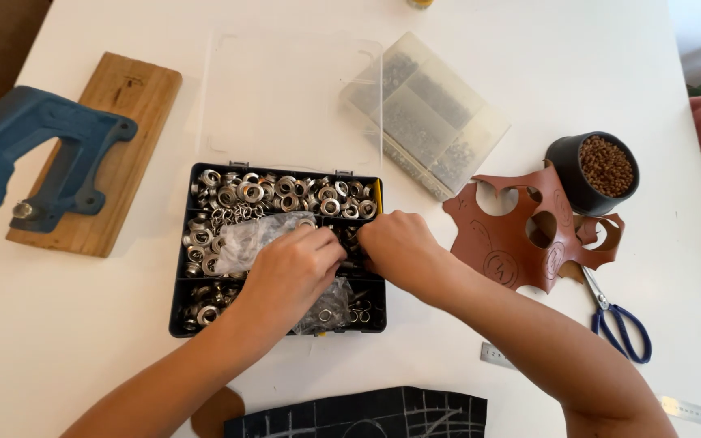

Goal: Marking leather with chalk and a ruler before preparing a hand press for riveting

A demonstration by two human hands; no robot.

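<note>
Silver eyelets fill the black compartment box sitting mid-table with its clear lid flipped open. Both hands are down in the middle row: left hand curled on a clear plastic baggie, right hand fingers bunched tight, can't tell what they're pinching. Brown leather cutout sits just right.

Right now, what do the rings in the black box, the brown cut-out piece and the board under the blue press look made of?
Rings: shiny silver metal, judging by the glints. Brown cut-out piece: probably leather, matte, with clean-cut holes. Board: plain wood, visible grain.
</note>
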